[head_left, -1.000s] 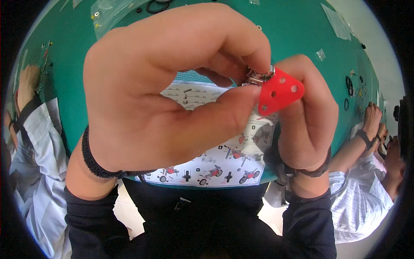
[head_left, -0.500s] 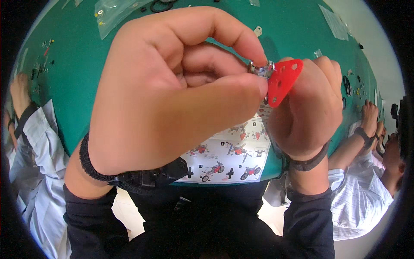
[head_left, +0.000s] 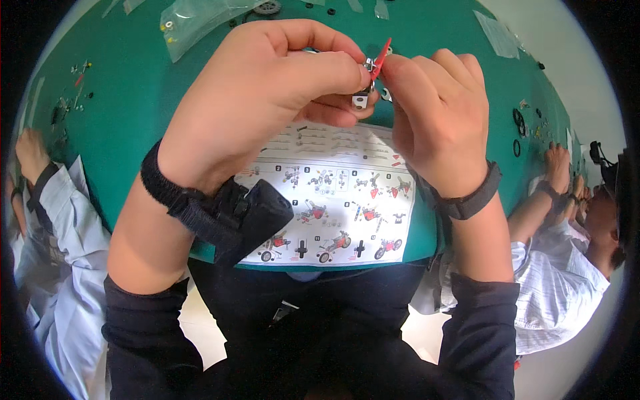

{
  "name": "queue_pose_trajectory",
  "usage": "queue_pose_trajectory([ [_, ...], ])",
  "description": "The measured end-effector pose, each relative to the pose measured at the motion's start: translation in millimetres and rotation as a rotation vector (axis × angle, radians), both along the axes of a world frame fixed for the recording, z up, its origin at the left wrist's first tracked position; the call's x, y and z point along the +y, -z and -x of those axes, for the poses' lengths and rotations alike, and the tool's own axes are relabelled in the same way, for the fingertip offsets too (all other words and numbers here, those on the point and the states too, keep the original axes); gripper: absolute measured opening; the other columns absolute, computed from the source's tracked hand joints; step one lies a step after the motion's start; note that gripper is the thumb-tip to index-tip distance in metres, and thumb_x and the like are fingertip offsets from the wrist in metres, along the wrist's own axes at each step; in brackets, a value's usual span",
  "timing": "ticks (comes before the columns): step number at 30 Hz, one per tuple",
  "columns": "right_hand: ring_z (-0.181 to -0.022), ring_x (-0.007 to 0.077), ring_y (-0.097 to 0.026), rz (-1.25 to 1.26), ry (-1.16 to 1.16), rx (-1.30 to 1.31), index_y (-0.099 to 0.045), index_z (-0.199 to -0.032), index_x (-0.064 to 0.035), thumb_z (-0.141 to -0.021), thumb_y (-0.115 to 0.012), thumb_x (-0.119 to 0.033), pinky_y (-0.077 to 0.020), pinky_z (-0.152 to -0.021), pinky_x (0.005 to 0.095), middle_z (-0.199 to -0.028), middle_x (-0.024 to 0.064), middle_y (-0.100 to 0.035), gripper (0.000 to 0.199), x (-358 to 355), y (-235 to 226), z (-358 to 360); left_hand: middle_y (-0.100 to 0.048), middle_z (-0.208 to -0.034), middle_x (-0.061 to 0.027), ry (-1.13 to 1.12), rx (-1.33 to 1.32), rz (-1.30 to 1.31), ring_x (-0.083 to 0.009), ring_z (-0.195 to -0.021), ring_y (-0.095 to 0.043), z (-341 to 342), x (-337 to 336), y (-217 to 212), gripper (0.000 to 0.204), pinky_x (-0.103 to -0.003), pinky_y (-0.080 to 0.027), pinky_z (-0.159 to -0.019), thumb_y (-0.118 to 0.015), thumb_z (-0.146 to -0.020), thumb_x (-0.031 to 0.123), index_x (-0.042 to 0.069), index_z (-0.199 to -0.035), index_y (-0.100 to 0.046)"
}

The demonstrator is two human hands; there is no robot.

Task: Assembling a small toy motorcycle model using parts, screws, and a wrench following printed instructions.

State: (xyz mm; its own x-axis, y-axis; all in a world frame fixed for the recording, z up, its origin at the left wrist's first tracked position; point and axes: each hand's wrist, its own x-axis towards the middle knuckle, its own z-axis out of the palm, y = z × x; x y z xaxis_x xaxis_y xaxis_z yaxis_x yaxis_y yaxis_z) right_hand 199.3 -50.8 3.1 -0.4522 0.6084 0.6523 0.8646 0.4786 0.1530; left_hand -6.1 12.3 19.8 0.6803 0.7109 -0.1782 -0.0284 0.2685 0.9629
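Note:
My left hand point(head_left: 260, 93) pinches a small metal bracket assembly point(head_left: 361, 101) between thumb and fingers. A red triangular plate with holes point(head_left: 381, 59) sits against the metal parts, now seen almost edge-on. My right hand point(head_left: 437, 100) is closed, its fingertips right against the far side of the red plate. What those fingertips grip is hidden. A small silver open-jawed piece point(head_left: 387, 95) shows just below them; I cannot tell whether it is held. Under both hands lies a printed instruction sheet point(head_left: 333, 200) with drawings of a motorcycle model.
On the green table point(head_left: 127, 127), a clear plastic bag point(head_left: 207, 23) holds small parts at the far left. Black rings point(head_left: 519, 123) and loose small parts lie to the right. Other people's hands rest at the left point(head_left: 32, 153) and right point(head_left: 557, 167) edges.
Both hands have moved farther away over the table, with the part in them. The red plate has turned from face-on to nearly edge-on, and more of the instruction sheet shows.

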Motion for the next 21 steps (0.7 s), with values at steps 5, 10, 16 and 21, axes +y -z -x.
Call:
queue_pose_trajectory([
  [5,-0.063,0.0224,-0.049,0.064,0.012,-0.103,-0.055,-0.083,-0.0136,-0.069,-0.068,-0.008,-0.0346,-0.062,0.0368,-0.065,0.0019,-0.047,0.02,-4,-23,5,-0.073,-0.095,-0.0118,0.034,-0.066,0.017,-0.0169,-0.085,-0.073,6,4,-1,0.026,-0.027,-0.06,-0.076,-0.066,-0.093,0.016,0.0,-0.114,-0.062],
  [10,-0.06,0.0287,-0.054,0.233,-0.018,0.032,-0.055,-0.086,-0.0095,-0.083,-0.065,-0.006,-0.0382,-0.058,0.0403,-0.063,0.0081,-0.052,0.011,-10,-32,12,-0.073,-0.095,-0.0106,0.051,-0.078,0.02,-0.0161,-0.087,-0.073,5,5,3,0.025,-0.028,-0.061,-0.077,-0.067,-0.093,0.016,0.001,-0.112,-0.063],
  [16,-0.058,0.0409,-0.056,0.73,-0.015,0.448,-0.052,-0.094,-0.0019,-0.096,-0.059,-0.008,-0.0399,-0.051,0.0462,-0.061,0.0195,-0.05,0.01,-22,-35,11,-0.072,-0.096,-0.0098,0.112,-0.096,-0.027,-0.0169,-0.087,-0.073,3,5,7,0.026,-0.029,-0.061,-0.076,-0.069,-0.09,0.015,0.0,-0.11,-0.063],
  [21,-0.062,0.034,-0.06,0.77,-0.068,0.361,-0.056,-0.119,0.0027,-0.097,-0.057,-0.005,-0.0455,-0.059,0.0343,-0.077,0.0191,-0.064,0.024,-26,-34,4,-0.072,-0.094,-0.0108,0.154,-0.044,0.059,-0.0182,-0.083,-0.073,3,10,9,0.026,-0.029,-0.061,-0.073,-0.068,-0.09,0.014,-0.001,-0.111,-0.063],
])
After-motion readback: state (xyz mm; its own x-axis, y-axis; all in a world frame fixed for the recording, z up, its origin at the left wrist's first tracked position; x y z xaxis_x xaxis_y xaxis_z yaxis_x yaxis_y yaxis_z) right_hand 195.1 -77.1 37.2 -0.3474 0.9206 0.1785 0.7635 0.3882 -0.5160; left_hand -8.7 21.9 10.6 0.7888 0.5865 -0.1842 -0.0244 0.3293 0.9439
